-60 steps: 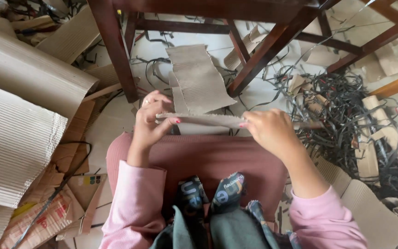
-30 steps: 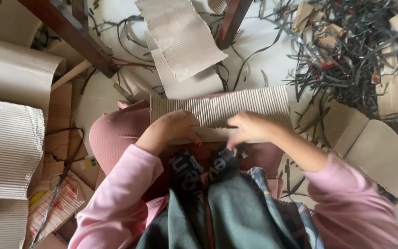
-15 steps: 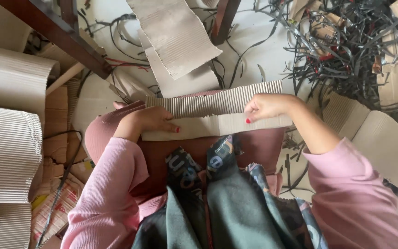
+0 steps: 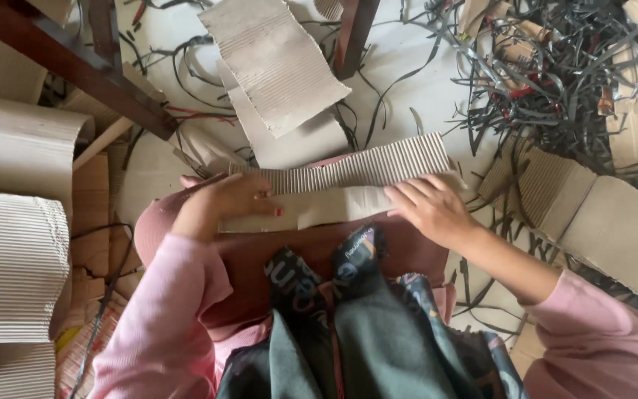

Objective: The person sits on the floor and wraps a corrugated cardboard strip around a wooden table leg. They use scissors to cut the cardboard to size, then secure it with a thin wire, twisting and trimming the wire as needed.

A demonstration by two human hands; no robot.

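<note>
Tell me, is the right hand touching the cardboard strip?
Touching. The head view shows the right hand lying flat on the cardboard strip, fingers pressed onto its smooth part, with no gap visible.

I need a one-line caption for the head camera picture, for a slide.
Seen from above, left hand and right hand press a corrugated cardboard strip flat on the lap, cardboard scraps and dark strips around.

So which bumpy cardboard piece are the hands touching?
The long corrugated strip across the lap, under the left hand and right hand. The other ribbed pieces lie on the floor, untouched.
</note>
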